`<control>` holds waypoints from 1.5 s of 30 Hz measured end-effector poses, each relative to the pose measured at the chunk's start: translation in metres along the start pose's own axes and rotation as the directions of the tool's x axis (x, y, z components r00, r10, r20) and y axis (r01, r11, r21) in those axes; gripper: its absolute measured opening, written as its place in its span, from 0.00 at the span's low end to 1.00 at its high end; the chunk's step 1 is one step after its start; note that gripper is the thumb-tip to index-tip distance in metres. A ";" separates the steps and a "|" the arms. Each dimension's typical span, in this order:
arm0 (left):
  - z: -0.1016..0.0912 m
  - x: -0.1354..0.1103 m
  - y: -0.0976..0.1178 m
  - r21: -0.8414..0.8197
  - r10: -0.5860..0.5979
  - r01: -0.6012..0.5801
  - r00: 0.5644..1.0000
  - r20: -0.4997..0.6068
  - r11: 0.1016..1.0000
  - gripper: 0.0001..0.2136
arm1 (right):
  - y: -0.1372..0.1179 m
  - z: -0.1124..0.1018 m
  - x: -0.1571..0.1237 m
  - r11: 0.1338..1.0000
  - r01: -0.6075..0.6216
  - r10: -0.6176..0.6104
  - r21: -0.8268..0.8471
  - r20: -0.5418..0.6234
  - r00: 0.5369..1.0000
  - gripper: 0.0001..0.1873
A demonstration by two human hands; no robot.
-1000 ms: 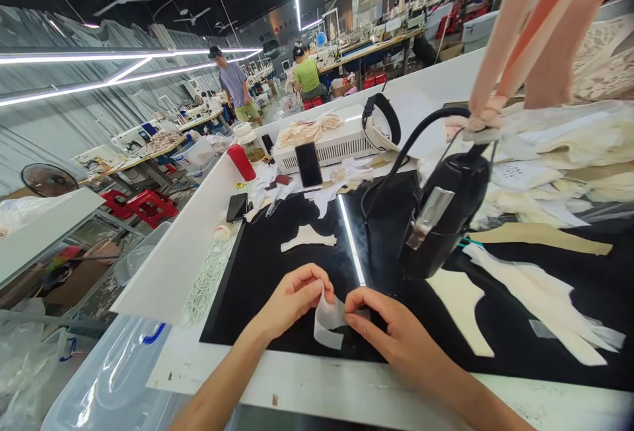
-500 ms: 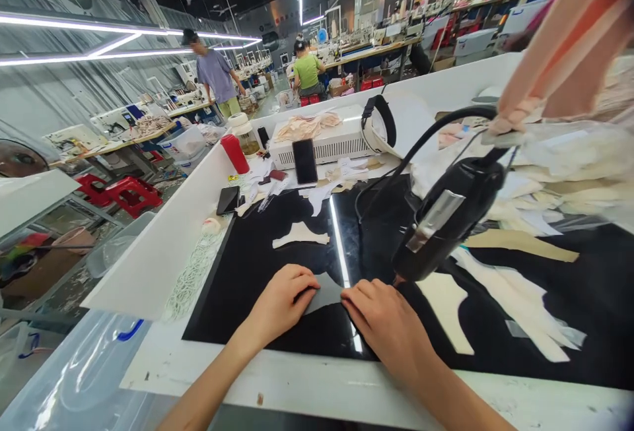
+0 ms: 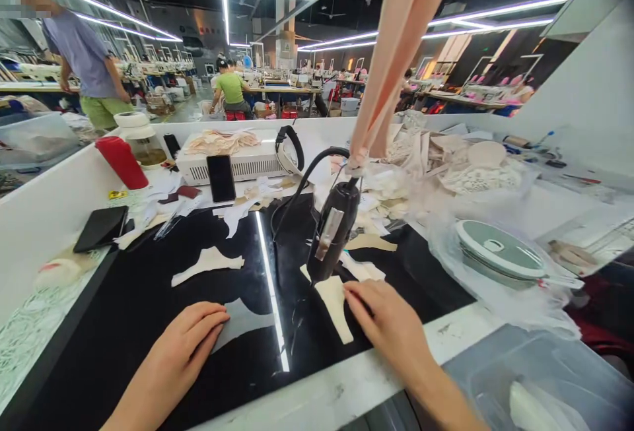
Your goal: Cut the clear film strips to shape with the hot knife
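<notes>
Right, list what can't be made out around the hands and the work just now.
Head view: part of the grey piece's left side, hidden by the left hand.
Head view: whether the right hand touches the cream piece; the angle leaves it unclear.
Head view: part of that cream piece's upper end, behind the black tool.
Head view: the peach strips' top, cut off by the upper edge.

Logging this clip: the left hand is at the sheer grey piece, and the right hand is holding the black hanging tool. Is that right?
Not quite. The right hand isn't holding the black hanging tool; the head view shows that hand apart from it, at the edge of a cream piece. The left hand is at the sheer grey piece, as you said.
</notes>
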State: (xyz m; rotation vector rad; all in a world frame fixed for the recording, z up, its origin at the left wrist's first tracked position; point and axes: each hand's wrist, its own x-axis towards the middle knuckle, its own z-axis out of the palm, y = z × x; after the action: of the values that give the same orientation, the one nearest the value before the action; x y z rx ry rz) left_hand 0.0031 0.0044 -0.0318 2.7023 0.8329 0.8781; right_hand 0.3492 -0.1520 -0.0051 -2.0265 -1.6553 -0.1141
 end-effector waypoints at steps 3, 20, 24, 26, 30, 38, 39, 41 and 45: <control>-0.001 -0.002 -0.002 0.038 0.001 0.000 0.999 -0.038 0.999 0.13 | 0.033 -0.010 0.002 0.994 -0.098 0.094 -0.057 -0.066 0.993 0.16; 0.000 -0.004 -0.008 0.088 0.020 -0.014 0.998 -0.067 0.996 0.14 | 0.055 0.005 0.033 0.995 -0.045 0.038 -0.090 -0.073 0.997 0.15; -0.001 -0.002 -0.007 0.104 0.047 -0.042 0.997 -0.053 0.994 0.14 | 0.051 0.009 0.040 0.989 -0.016 0.008 -0.144 -0.054 0.999 0.14; -0.001 -0.002 -0.006 0.109 0.047 -0.042 0.998 -0.045 0.993 0.14 | 0.050 0.013 0.042 0.984 -0.005 -0.003 -0.177 -0.045 0.999 0.15; -0.001 -0.002 -0.004 0.086 0.025 -0.021 0.999 -0.042 0.996 0.14 | 0.050 0.018 0.043 0.975 0.010 -0.018 -0.221 -0.036 0.999 0.18; 0.000 -0.005 -0.004 0.094 0.014 -0.012 1.000 -0.025 0.995 0.14 | 0.052 0.018 0.044 0.979 -0.025 0.016 -0.202 -0.046 0.999 0.18; 0.000 -0.005 -0.004 0.094 0.017 -0.015 0.999 -0.028 0.995 0.14 | 0.052 0.018 0.044 0.980 -0.035 0.026 -0.194 -0.047 0.999 0.17; 0.000 -0.006 -0.004 0.095 0.020 -0.017 0.999 -0.029 0.995 0.13 | 0.053 0.016 0.043 0.983 -0.052 0.044 -0.175 -0.046 0.998 0.15; 0.002 -0.008 -0.008 0.107 0.020 -0.019 1.000 -0.013 0.994 0.13 | 0.054 0.012 0.040 0.990 -0.058 0.054 -0.127 -0.038 0.998 0.16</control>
State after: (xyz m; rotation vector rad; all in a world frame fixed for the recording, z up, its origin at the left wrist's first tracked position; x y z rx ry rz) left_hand -0.0050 0.0064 -0.0395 2.8037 0.8819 0.8815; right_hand 0.4066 -0.1180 -0.0181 -2.1515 -1.6050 -0.2395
